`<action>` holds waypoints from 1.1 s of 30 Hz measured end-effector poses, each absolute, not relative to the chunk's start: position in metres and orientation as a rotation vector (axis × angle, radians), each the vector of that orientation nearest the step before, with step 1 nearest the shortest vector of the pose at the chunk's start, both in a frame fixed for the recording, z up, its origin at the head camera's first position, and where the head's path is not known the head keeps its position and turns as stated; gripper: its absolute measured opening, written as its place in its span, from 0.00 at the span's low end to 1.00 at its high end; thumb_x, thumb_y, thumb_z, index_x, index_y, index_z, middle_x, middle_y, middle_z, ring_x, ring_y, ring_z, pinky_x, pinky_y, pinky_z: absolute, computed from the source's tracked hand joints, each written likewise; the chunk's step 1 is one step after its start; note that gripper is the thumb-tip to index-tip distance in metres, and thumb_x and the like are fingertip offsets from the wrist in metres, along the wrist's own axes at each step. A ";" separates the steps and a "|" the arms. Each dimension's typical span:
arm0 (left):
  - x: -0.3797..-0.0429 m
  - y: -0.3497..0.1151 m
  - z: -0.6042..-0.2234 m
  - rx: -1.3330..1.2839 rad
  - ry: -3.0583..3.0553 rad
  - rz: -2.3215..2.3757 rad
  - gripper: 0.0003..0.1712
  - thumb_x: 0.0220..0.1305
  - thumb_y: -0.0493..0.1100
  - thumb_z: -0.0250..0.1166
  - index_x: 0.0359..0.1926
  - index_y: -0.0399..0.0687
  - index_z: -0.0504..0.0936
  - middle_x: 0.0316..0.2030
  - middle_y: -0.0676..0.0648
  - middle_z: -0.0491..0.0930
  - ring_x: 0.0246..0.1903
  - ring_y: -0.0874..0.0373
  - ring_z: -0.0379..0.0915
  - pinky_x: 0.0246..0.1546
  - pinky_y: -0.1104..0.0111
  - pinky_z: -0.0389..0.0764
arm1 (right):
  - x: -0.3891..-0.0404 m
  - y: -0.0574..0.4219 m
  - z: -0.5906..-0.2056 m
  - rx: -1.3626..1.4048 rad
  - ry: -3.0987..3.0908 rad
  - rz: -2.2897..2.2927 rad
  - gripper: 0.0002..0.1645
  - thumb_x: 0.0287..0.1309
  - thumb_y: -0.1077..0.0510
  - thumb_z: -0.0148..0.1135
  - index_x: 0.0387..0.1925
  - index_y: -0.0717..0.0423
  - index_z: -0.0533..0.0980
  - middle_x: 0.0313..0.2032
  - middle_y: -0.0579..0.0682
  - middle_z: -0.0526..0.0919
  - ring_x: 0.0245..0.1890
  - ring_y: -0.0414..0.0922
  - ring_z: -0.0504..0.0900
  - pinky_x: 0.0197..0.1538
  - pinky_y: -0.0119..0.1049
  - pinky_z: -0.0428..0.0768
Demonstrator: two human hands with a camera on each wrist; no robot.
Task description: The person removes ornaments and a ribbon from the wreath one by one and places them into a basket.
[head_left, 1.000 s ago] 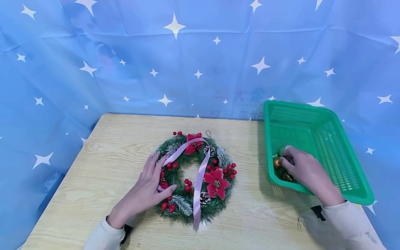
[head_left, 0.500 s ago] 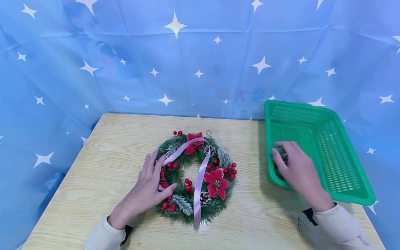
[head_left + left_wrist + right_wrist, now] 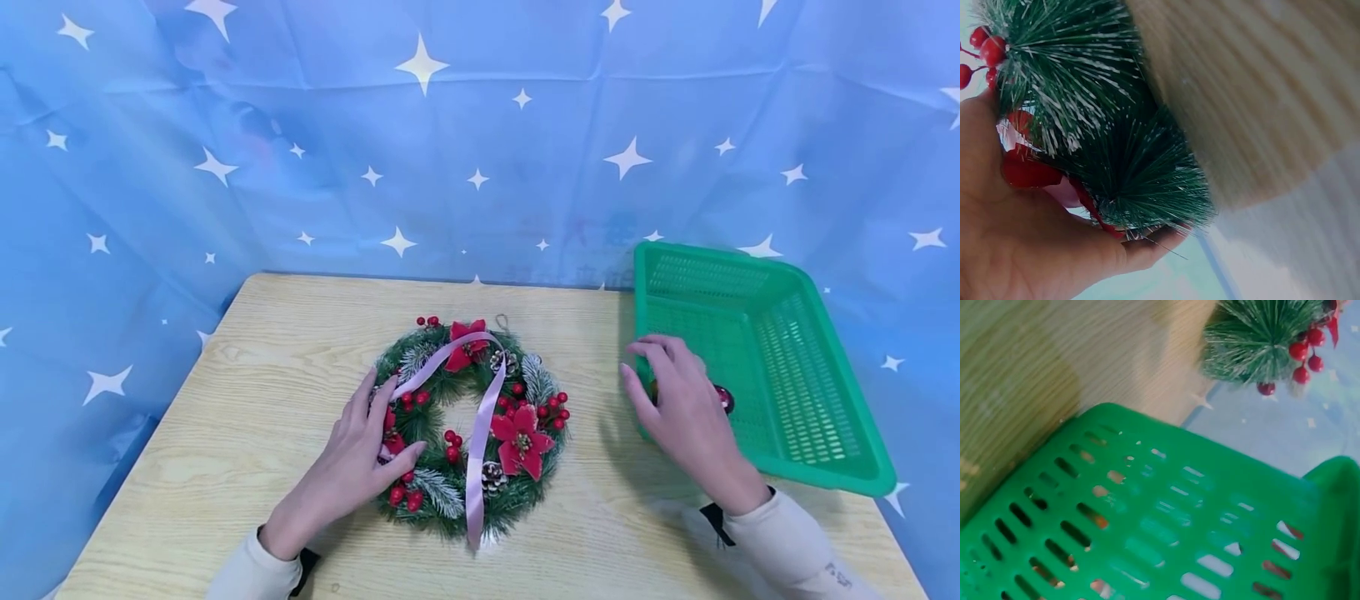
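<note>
A green Christmas wreath [image 3: 540, 492] with red poinsettias, berries and pine cones lies on the table. Over it runs a lilac ribbon [image 3: 480, 450]. My left hand [image 3: 348, 454] rests on the wreath's left side, fingers fairly straight and spread, thumb toward the centre hole. The left wrist view shows this hand [image 3: 1054, 237] close against the green needles [image 3: 1129, 169]. My right hand [image 3: 686, 412] is above the left rim of a green plastic basket [image 3: 642, 292], fingers bent. A brownish bit shows between thumb and fingers; I cannot tell whether it is held.
A dark red ball [image 3: 724, 399] shows in the basket beside the right hand. Slots pierce the basket wall [image 3: 1147, 462] in the right wrist view. A wooden table [image 3: 247, 375] carries everything, with a blue star-printed cloth [image 3: 480, 125] behind it.
My right hand has shifted left from inside the basket to above its left rim. The dark red ball has come into sight. My left hand has stayed on the wreath.
</note>
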State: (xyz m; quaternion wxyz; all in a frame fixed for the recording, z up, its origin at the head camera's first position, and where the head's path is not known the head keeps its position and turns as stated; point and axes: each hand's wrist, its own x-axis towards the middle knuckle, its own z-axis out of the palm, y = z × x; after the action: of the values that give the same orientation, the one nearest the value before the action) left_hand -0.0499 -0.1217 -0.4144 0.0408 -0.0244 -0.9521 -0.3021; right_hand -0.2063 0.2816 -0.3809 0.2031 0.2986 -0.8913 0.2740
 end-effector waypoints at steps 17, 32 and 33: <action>-0.059 -0.132 -0.416 -0.210 -2.970 -0.935 0.58 0.76 0.67 0.66 0.90 0.51 0.44 0.87 0.35 0.37 0.82 0.27 0.43 0.69 0.26 0.59 | -0.180 0.243 -0.394 1.325 -2.360 0.800 0.23 0.81 0.46 0.60 0.63 0.58 0.81 0.67 0.58 0.78 0.53 0.53 0.87 0.35 0.41 0.87; -0.064 -0.136 -0.417 -0.256 -2.957 -0.923 0.58 0.76 0.68 0.65 0.90 0.51 0.44 0.87 0.38 0.38 0.83 0.32 0.43 0.71 0.28 0.60 | -0.176 0.222 -0.415 1.234 -2.826 0.999 0.53 0.70 0.29 0.68 0.86 0.43 0.60 0.84 0.53 0.54 0.71 0.63 0.75 0.53 0.64 0.85; -0.065 -0.136 -0.417 -0.251 -2.946 -0.919 0.59 0.76 0.68 0.66 0.90 0.52 0.45 0.87 0.38 0.39 0.82 0.32 0.44 0.70 0.28 0.61 | -0.176 0.222 -0.416 1.234 -2.825 0.986 0.53 0.70 0.28 0.68 0.86 0.43 0.60 0.84 0.54 0.55 0.71 0.63 0.75 0.53 0.63 0.85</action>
State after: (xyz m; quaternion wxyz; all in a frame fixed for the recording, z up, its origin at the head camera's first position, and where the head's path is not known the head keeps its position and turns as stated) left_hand -0.0646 -0.1356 -0.4167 0.0226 -0.0809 -0.9513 -0.2967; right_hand -0.1762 0.2225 -0.4155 -0.0474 0.3808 -0.8719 0.3043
